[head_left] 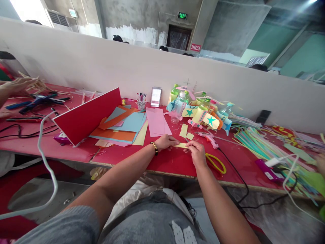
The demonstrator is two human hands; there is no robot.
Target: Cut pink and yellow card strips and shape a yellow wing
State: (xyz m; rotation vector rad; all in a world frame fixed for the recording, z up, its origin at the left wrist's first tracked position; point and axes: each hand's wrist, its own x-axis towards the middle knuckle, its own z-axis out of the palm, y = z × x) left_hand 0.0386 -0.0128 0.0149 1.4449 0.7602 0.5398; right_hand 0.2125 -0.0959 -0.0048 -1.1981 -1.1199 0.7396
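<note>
Between my two hands a small pale-yellow paper strip (pixel 182 145) is stretched just above the red table. My left hand (pixel 165 142), with a beaded bracelet at the wrist, pinches its left end. At the other end, the fingers of my right hand (pixel 198 151) are closed on the same strip. Beyond them lie more pale-yellow paper pieces (pixel 183 130). Yellow-handled scissors (pixel 223 166) lie beside my right wrist, their blades largely hidden by the hand. A pink glue gun (pixel 210 139) rests to the right, its black cord running off the table edge.
Coloured paper sheets (pixel 132 122) lie at left against a red upright board (pixel 88 117). Bottles decorated as paper planes (pixel 203 115) stand at the back, near a pen cup (pixel 141 101) and a phone (pixel 156 96). Coloured strips (pixel 259 145) cover the right. Another person's hand (pixel 21 84) is far left.
</note>
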